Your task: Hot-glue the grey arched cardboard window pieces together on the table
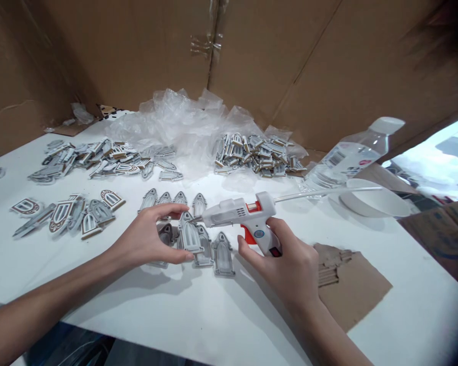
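My left hand (154, 236) pinches a small grey arched window-shaped piece (190, 235) by its edges, raised over others like it. In my right hand (290, 259) is a white hot glue gun (234, 212) with a red trigger and a clear glue stick (328, 192) out of its back. The gun's nozzle points left and meets, or nearly meets, the upper part of the held piece. Several matching grey pieces stand in rows about it, among them one (224, 255) at the right and one (199, 204) behind the nozzle.
Left lies a loose group of brown-and-white arched pieces (63, 214). Two heaps (118, 157) (257, 155) sit before crumpled clear plastic bags (179, 119). To the right are a tilted plastic bottle (351, 152), a white round tape-like ring (374, 201) and torn cardboard (354, 290). Cardboard walls (137, 56) enclose the white table (198, 315).
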Action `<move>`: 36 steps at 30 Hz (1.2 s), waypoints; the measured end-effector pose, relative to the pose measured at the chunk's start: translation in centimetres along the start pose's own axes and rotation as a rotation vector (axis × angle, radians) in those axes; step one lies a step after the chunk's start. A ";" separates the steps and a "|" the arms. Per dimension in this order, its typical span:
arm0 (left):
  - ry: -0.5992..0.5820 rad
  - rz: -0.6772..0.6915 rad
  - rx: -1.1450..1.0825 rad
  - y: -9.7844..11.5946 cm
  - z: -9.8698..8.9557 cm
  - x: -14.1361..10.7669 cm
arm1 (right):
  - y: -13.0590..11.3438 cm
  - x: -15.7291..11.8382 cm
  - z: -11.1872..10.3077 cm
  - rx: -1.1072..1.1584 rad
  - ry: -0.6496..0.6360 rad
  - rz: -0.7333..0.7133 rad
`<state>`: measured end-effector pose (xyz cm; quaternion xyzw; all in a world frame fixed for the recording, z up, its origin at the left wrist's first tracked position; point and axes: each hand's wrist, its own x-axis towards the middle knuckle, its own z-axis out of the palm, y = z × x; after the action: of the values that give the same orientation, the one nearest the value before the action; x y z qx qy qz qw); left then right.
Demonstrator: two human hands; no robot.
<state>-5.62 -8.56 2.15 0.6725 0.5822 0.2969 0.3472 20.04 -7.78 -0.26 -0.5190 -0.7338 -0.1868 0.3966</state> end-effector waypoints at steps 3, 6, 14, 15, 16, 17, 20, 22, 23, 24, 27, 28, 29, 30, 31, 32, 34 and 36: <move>0.000 0.011 0.017 0.2 -0.1 0.0 | 0.1 0.0 0.0 -0.013 0.011 -0.011; 0.017 0.030 0.036 0.3 -0.2 0.0 | 0.1 0.0 0.0 -0.018 0.008 -0.006; 0.057 0.071 0.073 0.2 -0.4 0.1 | 0.3 0.1 -0.1 -0.029 0.014 -0.003; 0.063 0.073 0.077 0.2 -0.4 0.0 | 0.3 0.1 -0.1 -0.029 0.012 0.000; 0.068 0.074 0.080 0.2 -0.5 0.0 | 0.3 0.1 -0.1 -0.028 0.007 0.004; 0.073 0.076 0.083 0.2 -0.5 0.0 | 0.3 0.0 -0.1 -0.026 0.002 0.011; 0.084 0.081 0.094 0.2 -0.6 0.0 | 0.3 0.0 -0.2 -0.019 -0.008 0.015; 0.096 0.089 0.107 0.1 -0.7 0.0 | 0.3 0.0 -0.2 -0.020 -0.005 0.011; 0.102 0.094 0.112 0.1 -0.7 0.0 | 0.3 0.0 -0.2 -0.020 -0.002 0.009; 0.106 0.100 0.115 0.1 -0.7 0.0 | 0.3 0.0 -0.2 -0.019 -0.001 0.007; 0.110 0.112 0.116 0.1 -0.7 0.0 | 0.3 0.0 -0.2 -0.017 0.002 0.006; 0.106 0.111 0.117 0.1 -0.7 0.0 | 0.3 0.0 -0.2 -0.018 0.000 0.007; 0.101 0.110 0.117 0.2 -0.7 0.0 | 0.3 0.0 -0.2 -0.021 -0.002 0.009; 0.095 0.108 0.116 0.2 -0.6 0.0 | 0.3 0.0 -0.2 -0.025 -0.004 0.012; 0.089 0.106 0.113 0.3 -0.6 0.0 | 0.3 -0.1 -0.2 -0.029 -0.005 0.015; 0.084 0.105 0.107 0.3 -0.6 0.0 | 0.3 -0.1 -0.2 -0.031 -0.006 0.016; 0.074 0.106 0.096 0.3 -0.5 0.0 | 0.3 -0.1 -0.1 -0.034 -0.006 0.018; 0.067 0.100 0.089 0.2 -0.4 0.0 | 0.3 -0.1 -0.1 -0.036 -0.004 0.016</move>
<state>-5.87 -8.55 2.58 0.7052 0.5719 0.3099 0.2819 20.37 -7.78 -0.29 -0.5322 -0.7270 -0.1958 0.3872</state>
